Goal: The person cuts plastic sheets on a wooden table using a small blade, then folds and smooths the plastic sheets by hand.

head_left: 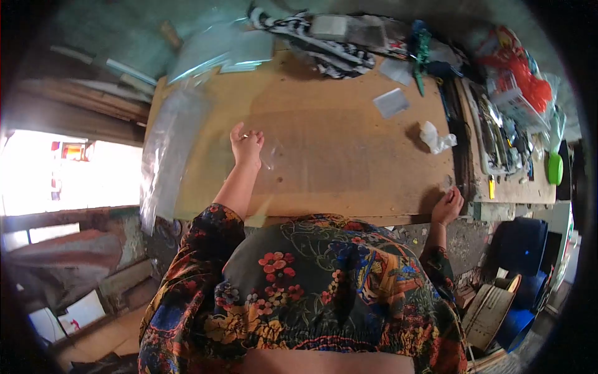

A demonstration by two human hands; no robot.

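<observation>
My left hand (247,149) is over the left half of the wooden tabletop (299,87), its fingers loosely curled and apart, with nothing clearly visible in them. Just to its right, a thin clear plastic sheet (324,149) lies flat across the middle of the board. At the table's front right edge is my right hand (447,207), fingers drawn together. A small see-through scrap seems to show at its fingertips, too faint to name. Above that hand lies a crumpled white plastic piece (437,138).
Long clear plastic sheets (169,143) hang over the left edge; more stacked sheets (246,50) lie at the back. A small clear packet (391,103), patterned cloth (342,59) and green-handled scissors (422,56) are back right. A tool tray (495,140) and yellow cutter (491,187) sit rightward.
</observation>
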